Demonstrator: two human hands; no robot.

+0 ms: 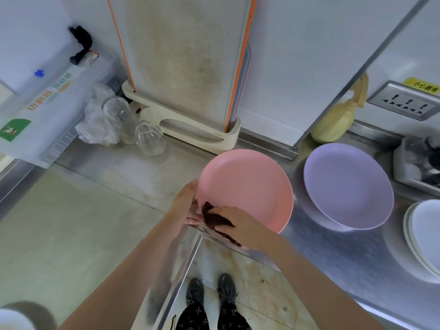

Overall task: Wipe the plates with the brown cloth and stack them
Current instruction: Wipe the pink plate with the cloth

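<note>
A pink plate (250, 184) is held tilted over the steel counter's inner corner. My left hand (185, 206) grips its left rim, thumb on the upper face and fingers beneath. My right hand (240, 222) holds the brown cloth (214, 217) and presses it onto the plate's near left part. To the right a purple plate (347, 184) lies on the counter. A stack of white plates (423, 232) sits at the right edge, partly cut off by the frame.
Two upturned glasses (150, 139) and a clear plastic bag (97, 120) stand at the back left beside a cutting-board rack (190, 129). A clear storage box (35, 110) fills the far left. A wall socket (404, 101), a yellow spray bottle (338, 117) and a metal container (419, 163) sit at the back right.
</note>
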